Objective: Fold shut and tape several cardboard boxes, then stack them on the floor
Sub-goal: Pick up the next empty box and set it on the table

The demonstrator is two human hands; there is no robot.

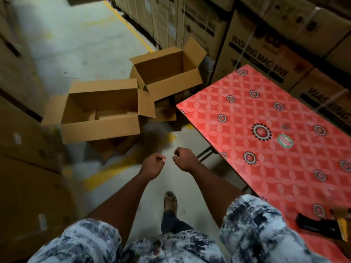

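Two open cardboard boxes stand on a pile on the floor ahead of me. The nearer box (100,128) has its flaps spread out, and a farther box (171,86) sits behind it to the right, flaps up. My left hand (152,166) and my right hand (184,158) hang side by side in front of me above the floor, fingers curled, holding nothing. Both hands are well short of the boxes. A black tape dispenser (319,226) lies on the red patterned table (275,149) at the lower right.
Tall stacks of large cartons printed "washing machine" (258,54) line the back right, and more cartons (22,149) wall the left side. Flattened cardboard (114,147) lies under the nearer box. Grey floor with yellow lines (133,33) runs between them. My sandalled foot (171,202) stands below.
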